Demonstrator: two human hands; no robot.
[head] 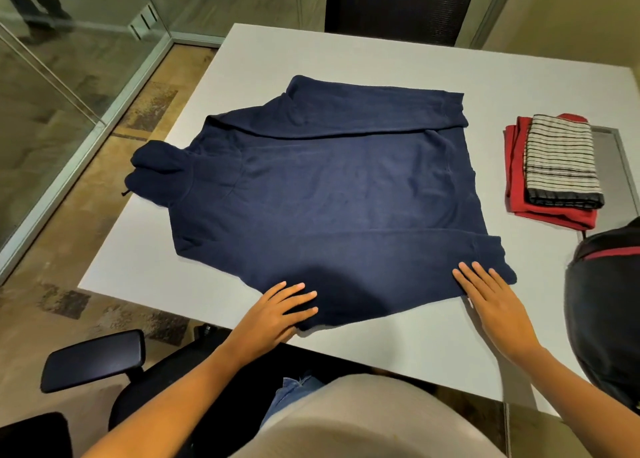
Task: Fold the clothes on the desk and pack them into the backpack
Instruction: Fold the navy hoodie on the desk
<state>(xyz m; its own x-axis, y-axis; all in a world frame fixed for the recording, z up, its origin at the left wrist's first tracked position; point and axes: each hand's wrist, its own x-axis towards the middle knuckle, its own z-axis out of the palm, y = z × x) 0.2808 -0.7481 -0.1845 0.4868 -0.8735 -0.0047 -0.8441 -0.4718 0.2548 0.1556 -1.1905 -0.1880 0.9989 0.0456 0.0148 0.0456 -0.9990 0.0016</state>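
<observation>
Hoodie, near desk edge: I had left hand and right hand spread flat, gripping nothing; best smoothed before folding.

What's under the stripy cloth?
The striped cloth lies folded on top of a folded red garment, which rests on the white desk. Red shows along its left and near edges; the part beneath the stripes is covered, so anything tucked there cannot be seen.

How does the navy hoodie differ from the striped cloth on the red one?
The navy hoodie lies spread wide, only its sleeves folded in; the striped cloth is a compact folded rectangle. The hoodie is plain, the cloth lined black on white. The hoodie lies on the desk, the cloth atop the red garment. Both are fabric.
</observation>
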